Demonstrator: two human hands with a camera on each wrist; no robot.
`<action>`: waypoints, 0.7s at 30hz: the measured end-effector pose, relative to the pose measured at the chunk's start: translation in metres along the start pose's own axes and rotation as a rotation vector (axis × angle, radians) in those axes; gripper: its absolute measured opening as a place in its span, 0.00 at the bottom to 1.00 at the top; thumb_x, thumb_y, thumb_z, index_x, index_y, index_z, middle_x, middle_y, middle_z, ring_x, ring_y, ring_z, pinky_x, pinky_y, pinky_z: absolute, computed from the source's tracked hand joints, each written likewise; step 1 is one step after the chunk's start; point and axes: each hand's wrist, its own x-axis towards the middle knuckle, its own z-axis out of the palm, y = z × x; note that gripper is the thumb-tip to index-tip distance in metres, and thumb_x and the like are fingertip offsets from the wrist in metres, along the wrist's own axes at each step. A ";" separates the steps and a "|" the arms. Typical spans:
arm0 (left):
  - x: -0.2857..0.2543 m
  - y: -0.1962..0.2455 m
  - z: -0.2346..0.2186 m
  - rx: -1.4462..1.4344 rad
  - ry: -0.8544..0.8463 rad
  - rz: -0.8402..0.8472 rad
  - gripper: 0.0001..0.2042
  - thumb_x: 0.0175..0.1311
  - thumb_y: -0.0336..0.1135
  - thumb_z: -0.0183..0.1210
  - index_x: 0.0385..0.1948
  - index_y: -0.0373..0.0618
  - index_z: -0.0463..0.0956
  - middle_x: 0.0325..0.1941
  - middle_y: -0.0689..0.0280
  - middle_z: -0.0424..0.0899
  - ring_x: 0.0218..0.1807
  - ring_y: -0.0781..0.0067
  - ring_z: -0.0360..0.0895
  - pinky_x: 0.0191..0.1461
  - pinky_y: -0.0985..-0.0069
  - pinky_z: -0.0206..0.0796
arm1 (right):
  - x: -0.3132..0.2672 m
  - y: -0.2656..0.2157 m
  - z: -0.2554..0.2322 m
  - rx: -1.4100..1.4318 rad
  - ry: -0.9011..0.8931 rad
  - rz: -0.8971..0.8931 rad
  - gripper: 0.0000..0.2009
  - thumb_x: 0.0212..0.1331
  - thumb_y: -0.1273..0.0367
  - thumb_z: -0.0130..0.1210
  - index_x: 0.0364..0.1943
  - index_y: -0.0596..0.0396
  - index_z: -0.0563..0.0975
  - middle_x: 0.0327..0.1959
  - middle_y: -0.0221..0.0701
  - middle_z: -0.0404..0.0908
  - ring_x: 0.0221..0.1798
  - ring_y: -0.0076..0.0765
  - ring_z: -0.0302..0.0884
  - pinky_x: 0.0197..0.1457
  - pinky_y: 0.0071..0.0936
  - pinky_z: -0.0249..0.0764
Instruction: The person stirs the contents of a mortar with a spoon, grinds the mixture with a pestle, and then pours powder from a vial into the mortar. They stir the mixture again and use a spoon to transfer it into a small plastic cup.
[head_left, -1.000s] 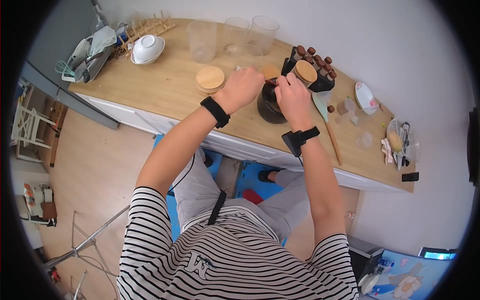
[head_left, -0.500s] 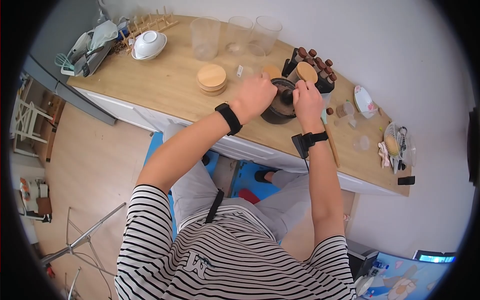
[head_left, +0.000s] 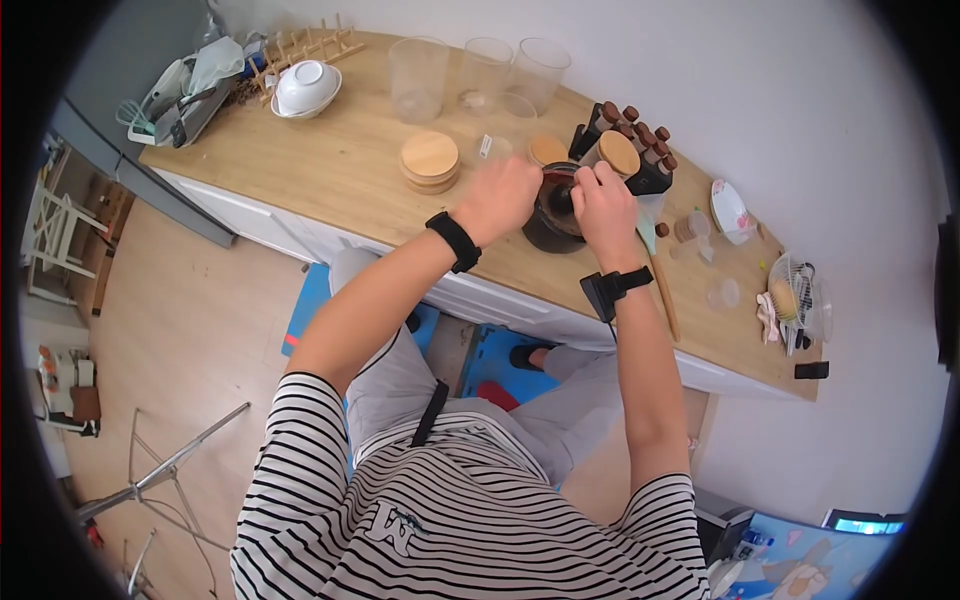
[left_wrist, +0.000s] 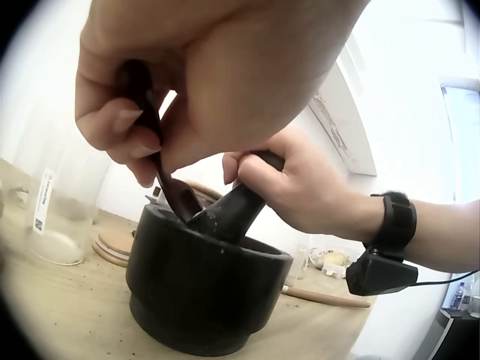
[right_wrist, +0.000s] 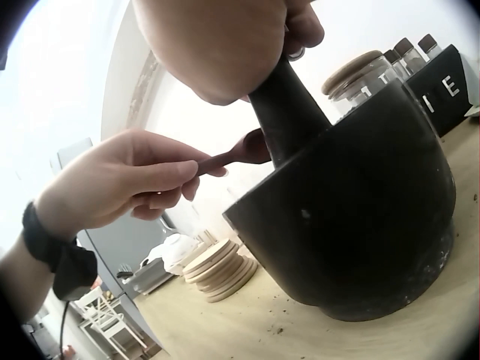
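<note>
My left hand (head_left: pixel 502 200) pinches the handle of a dark reddish-brown spoon (left_wrist: pixel 178 193). The spoon's bowl is at the rim of a black mortar (left_wrist: pixel 202 289), right beside the pestle. In my right hand (head_left: pixel 605 210) is the top of the black pestle (left_wrist: pixel 234 211), which leans in the mortar with its lower end hidden below the rim. Pale specks show on the pestle in the left wrist view. The mortar stands upright on the wooden counter (head_left: pixel 370 165), and in the head view some brownish content shows inside it.
Stacked wooden lids (head_left: pixel 430 160) lie left of the mortar. Behind are clear cups (head_left: pixel 418 80), a lidded jar (head_left: pixel 617 155) and a rack of corked bottles (head_left: pixel 650 165). A spatula (head_left: pixel 660 280) lies to the right, near a patterned bowl (head_left: pixel 730 212) and a basket (head_left: pixel 790 285).
One second ago the pestle's dark round end covered the mortar's opening; now it stands down inside, with the interior showing. Both hands still hold the spoon and pestle.
</note>
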 end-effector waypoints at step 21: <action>0.008 0.012 0.034 0.122 0.097 -0.076 0.08 0.63 0.32 0.59 0.26 0.45 0.87 0.29 0.55 0.88 0.33 0.55 0.89 0.34 0.61 0.80 | 0.015 0.013 0.021 -0.179 -0.154 0.026 0.05 0.57 0.70 0.62 0.32 0.53 0.78 0.33 0.36 0.76 0.30 0.46 0.83 0.33 0.40 0.81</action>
